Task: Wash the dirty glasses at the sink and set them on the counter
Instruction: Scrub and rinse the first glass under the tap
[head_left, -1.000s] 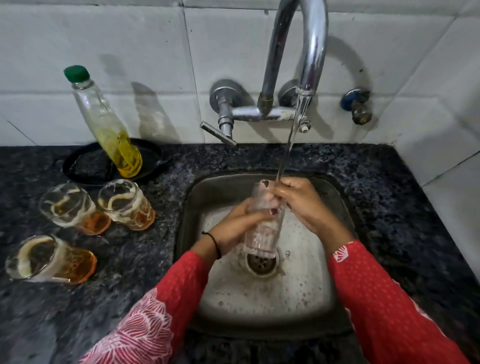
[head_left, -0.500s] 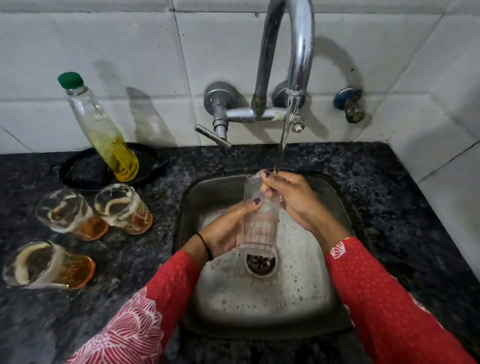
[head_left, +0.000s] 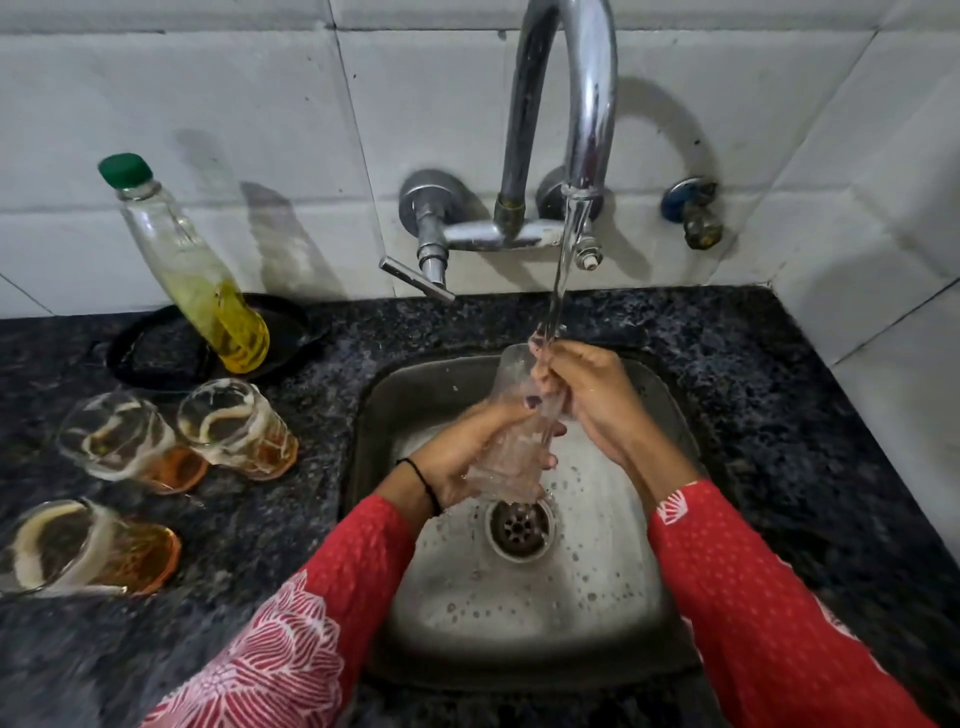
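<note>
A tall clear glass (head_left: 511, 447) is held upright over the steel sink (head_left: 415, 384), under the running tap (head_left: 582, 156). My left hand (head_left: 467, 457) wraps around its lower half. My right hand (head_left: 592, 400) grips the rim, with fingers reaching inside where the water stream lands. Three dirty glasses with foam streaks and amber bases stand on the dark counter left of the sink: one (head_left: 234, 426), one (head_left: 124, 441) and one (head_left: 78, 545) nearest the front edge.
A soap bottle (head_left: 197, 280) with a green cap and yellow liquid leans in a black dish (head_left: 150, 353) at the back left. The drain (head_left: 519, 527) lies below the glass amid soapy bubbles. Dark granite counter (head_left: 779, 415) extends right; white tiled walls enclose the back and right.
The held glass has tilted slightly and my right hand's fingers have shifted at its rim. The view has dropped a little. The three glasses on the counter have not moved.
</note>
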